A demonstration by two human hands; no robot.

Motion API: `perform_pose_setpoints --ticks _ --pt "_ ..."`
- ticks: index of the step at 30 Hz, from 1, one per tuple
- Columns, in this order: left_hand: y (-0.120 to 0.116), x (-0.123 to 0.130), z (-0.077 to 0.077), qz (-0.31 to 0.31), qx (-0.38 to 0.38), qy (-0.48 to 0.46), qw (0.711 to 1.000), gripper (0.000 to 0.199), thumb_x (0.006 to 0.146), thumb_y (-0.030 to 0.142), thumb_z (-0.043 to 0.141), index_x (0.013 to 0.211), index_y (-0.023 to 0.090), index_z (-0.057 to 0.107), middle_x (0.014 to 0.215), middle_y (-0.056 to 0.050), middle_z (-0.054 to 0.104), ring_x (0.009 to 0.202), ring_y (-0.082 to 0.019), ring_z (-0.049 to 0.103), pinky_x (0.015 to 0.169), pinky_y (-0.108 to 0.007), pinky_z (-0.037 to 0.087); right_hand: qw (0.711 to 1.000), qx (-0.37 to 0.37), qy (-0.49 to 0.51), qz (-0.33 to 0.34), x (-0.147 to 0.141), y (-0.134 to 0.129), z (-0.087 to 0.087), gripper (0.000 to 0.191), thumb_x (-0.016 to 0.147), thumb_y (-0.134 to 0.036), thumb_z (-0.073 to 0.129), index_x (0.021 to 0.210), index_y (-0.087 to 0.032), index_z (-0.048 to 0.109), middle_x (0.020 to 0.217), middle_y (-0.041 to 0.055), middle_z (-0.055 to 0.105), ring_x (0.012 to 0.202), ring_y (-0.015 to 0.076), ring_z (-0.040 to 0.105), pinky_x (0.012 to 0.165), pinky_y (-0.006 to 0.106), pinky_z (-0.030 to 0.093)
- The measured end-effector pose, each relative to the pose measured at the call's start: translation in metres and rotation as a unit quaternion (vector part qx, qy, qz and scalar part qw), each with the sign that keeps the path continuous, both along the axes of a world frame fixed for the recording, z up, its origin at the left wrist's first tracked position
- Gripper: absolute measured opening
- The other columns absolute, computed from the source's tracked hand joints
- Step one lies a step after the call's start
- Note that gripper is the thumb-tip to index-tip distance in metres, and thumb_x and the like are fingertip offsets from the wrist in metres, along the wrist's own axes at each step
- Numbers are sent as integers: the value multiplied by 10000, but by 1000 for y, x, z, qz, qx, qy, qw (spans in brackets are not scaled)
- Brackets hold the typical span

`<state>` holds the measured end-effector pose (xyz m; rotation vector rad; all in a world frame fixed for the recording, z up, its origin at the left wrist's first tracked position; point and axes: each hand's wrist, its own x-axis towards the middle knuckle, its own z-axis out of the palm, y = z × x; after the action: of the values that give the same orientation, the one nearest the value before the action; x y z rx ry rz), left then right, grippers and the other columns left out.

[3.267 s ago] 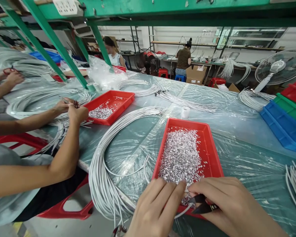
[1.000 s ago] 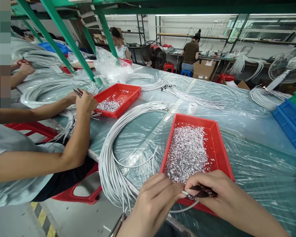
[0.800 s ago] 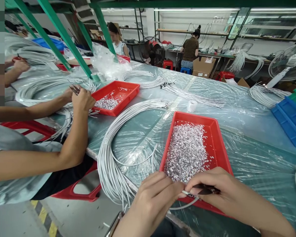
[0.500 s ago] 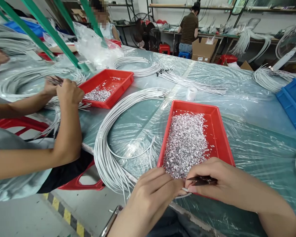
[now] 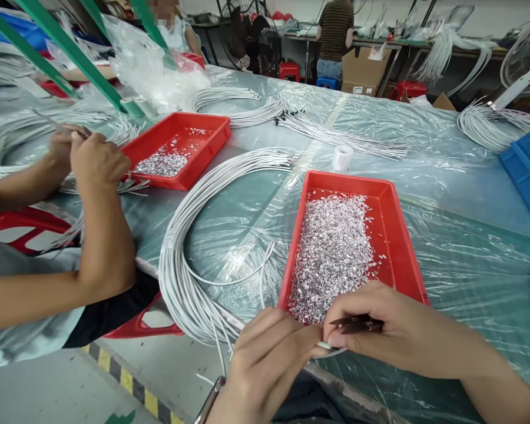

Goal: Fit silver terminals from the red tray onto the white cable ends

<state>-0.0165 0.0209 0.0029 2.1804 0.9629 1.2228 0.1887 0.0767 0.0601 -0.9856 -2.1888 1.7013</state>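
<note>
In front of the near red tray (image 5: pixel 408 253), my left hand (image 5: pixel 269 359) is closed with its fingertips pinching a thin white cable (image 5: pixel 324 345). My right hand (image 5: pixel 380 335) meets it there, thumb and forefinger closed at the cable's end. Across the right palm lies a dark, pointed metal tool (image 5: pixel 357 324), its tips toward the left; its exact kind is unclear. The tray holds a heap of tiny shiny metal pieces (image 5: pixel 333 253). To the left lies a large coil of white cables (image 5: pixel 176 265), loose ends trailing near my left hand.
A co-worker's hands (image 5: pixel 86 147) work at left beside a second red tray (image 5: pixel 203 154). Behind my tray stands a white roll (image 5: pixel 343 158). More cable bundles (image 5: pixel 344 134) lie farther back. A blue bin (image 5: pixel 527 174) is at right. Plastic film covers the table.
The view has shifted slightly, so the table appears a little higher and farther left. My hands stay together at the cable. The co-worker's hands and tool have moved slightly.
</note>
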Motion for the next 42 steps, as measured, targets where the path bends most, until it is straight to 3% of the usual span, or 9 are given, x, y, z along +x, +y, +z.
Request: perform_pose_setpoints --ticks 6,11,14,18,21,24,29,36,42 --pt "-3 0 -3 13 16 -5 1000 149 915 72 531 1034 100 617 821 -71 650 667 -143 502 567 -281 380 999 33 -22 4 -4 -3 1 118 966 -211 569 855 -205 608 792 -68 624 706 96 531 666 198 362" --pt "-6 -3 -1 43 30 13 999 180 923 83 524 1079 111 609 820 -68 666 672 -144 519 561 -281 398 999 31 -14 -19 -2 -7 6 107 988 -256 546 910 -226 613 819 -60 632 726 104 562 668 189 400" --pt "-9 -5 -1 70 45 39 996 210 892 69 566 1094 102 617 813 -71 677 664 -149 541 559 -283 421 998 9 -24 -54 4 -12 12 163 963 -381 595 1110 -309 599 1020 -51 645 893 140 600 748 207 459" --pt "-14 2 -7 138 91 8 986 313 823 8 619 1128 78 610 754 -48 670 581 -118 523 508 -250 416 990 61 -84 -95 3 -22 16 336 966 -540 503 1269 -397 523 1240 -32 581 1121 228 546 877 323 490" --pt "-18 17 -12 226 93 -47 969 327 795 -15 618 1102 96 622 668 -2 616 517 -91 479 483 -223 396 989 93 -77 -89 -7 -26 13 294 1008 -499 412 1240 -375 545 1165 -28 626 1037 211 602 835 319 516" --pt "-23 34 -12 270 36 -93 958 170 867 77 552 999 137 641 639 5 558 513 -96 478 493 -222 404 985 139 -53 -84 -16 -27 8 244 1024 -407 400 1204 -340 551 1100 -35 659 953 182 643 768 274 527" --pt "-27 48 -5 262 -39 -160 951 231 983 259 400 963 191 620 739 -28 623 636 -132 574 572 -241 452 982 169 -24 -76 -17 -30 3 240 1002 -332 445 1228 -337 527 1140 -33 652 982 172 640 787 242 533" --pt "-37 47 -2 273 -116 -169 940 283 992 305 370 971 228 642 820 -31 665 756 -161 630 646 -259 486 975 195 -27 -107 -11 -38 5 264 974 -337 512 1235 -377 512 1105 -36 655 947 161 645 796 225 545" --pt "-37 44 1 268 -85 -128 951 293 995 279 359 1001 222 647 818 -47 674 764 -179 649 646 -270 530 968 246 8 -54 -17 -33 7 309 949 -230 528 1233 -329 457 1089 -46 665 883 129 663 837 198 527"
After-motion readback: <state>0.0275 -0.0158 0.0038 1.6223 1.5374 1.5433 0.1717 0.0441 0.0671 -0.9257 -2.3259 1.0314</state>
